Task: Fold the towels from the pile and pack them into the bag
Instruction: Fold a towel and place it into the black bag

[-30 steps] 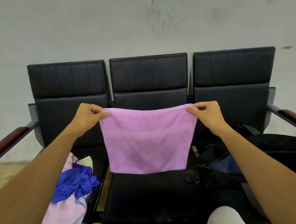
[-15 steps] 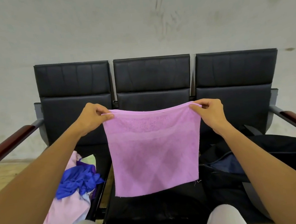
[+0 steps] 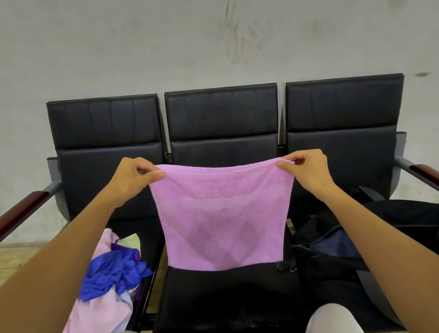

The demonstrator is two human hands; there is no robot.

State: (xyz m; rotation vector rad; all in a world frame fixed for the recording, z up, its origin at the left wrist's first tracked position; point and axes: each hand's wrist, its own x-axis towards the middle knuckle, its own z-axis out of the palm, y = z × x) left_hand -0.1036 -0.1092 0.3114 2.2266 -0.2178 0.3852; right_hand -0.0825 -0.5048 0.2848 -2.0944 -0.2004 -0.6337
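Observation:
A purple towel (image 3: 223, 214) hangs flat in the air over the middle seat. My left hand (image 3: 133, 179) pinches its top left corner and my right hand (image 3: 308, 169) pinches its top right corner. Its lower edge hangs just above the seat cushion. The pile of towels (image 3: 108, 283) lies on the left seat: a blue one on top, pale pink ones under it. The black bag (image 3: 357, 249) rests open on the right seat, showing a dark blue lining.
A row of three black padded chairs (image 3: 222, 111) stands against a pale wall. Wooden armrests (image 3: 10, 223) stick out at both ends. My knees (image 3: 333, 322) show at the bottom, close to the middle seat's front edge (image 3: 230, 328).
The towel has spread from a half-height fold to its full hanging length. My hands stay on the top corners at nearly the same place.

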